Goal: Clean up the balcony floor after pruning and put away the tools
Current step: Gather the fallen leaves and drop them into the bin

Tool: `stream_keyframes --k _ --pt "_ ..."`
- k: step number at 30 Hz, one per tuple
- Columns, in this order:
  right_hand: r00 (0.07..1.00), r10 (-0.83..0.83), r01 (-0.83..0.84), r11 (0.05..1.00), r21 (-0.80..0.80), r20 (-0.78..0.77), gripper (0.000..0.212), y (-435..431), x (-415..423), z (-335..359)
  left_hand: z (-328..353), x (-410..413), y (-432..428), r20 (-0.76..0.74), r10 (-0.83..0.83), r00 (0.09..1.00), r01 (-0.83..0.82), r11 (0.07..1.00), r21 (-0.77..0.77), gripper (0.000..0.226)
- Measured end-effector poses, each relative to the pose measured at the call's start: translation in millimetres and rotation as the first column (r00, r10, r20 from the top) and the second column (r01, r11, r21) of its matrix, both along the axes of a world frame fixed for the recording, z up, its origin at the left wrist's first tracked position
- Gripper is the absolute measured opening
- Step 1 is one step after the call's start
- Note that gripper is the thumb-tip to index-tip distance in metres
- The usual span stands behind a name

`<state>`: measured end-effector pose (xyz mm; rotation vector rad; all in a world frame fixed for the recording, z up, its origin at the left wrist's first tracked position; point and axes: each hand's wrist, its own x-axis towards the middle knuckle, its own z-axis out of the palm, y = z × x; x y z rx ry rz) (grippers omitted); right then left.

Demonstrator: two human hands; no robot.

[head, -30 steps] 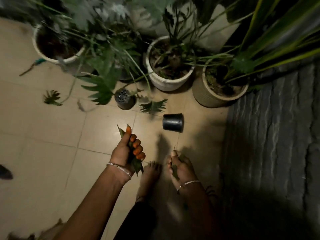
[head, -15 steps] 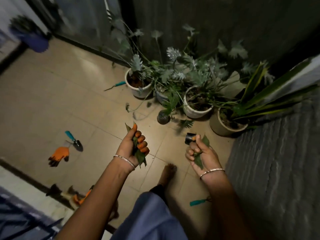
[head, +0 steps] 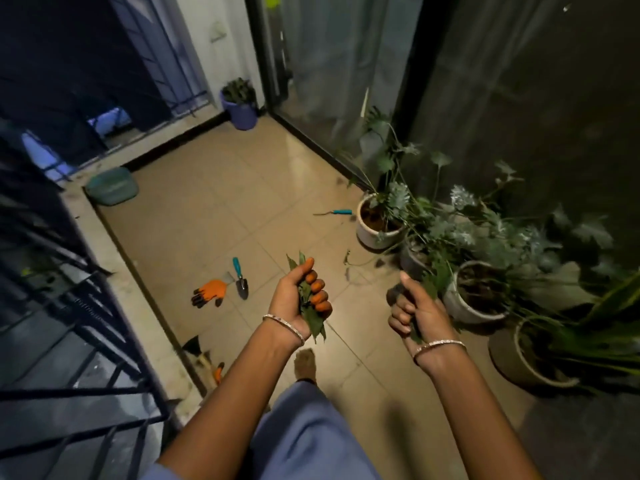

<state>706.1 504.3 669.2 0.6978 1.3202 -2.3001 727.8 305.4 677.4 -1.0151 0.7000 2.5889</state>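
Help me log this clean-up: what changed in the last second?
The right hand rose from the floor by the foot, its grip closed on leaves. The left hand kept holding its leaf bunch. Trowel and orange glove lie where they were.

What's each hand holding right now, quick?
Left hand: closed round a bunch of cut leaves.
Right hand: closed round a leaf; a dark thing by the thumb is too blurred to name.
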Motion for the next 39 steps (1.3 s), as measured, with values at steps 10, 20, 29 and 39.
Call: stream_keyframes --k 10,20,29,39 --pt "0.972 0.228 -0.227 0.974 -0.020 0.049 0.035 -143 -126 36 27 -86 -126 -0.019 0.147 0.989 -0.147 0.988 -0.048 0.037" --pt "0.973 0.224 -0.210 0.960 -0.184 0.061 0.034 -251 -240 53 63 -180 -223 -0.142 0.241 0.960 -0.243 0.970 0.000 0.039" --pt "0.976 0.217 -0.202 0.950 -0.240 0.037 0.034 -310 -375 55 68 -297 -286 -0.167 0.300 0.939 -0.309 0.951 -0.025 0.040" --pt "0.945 0.324 -0.308 0.927 -0.213 0.044 0.036 -391 -574 83 88 -482 -357 -0.195 0.386 0.902 -0.390 0.921 0.018 0.039"
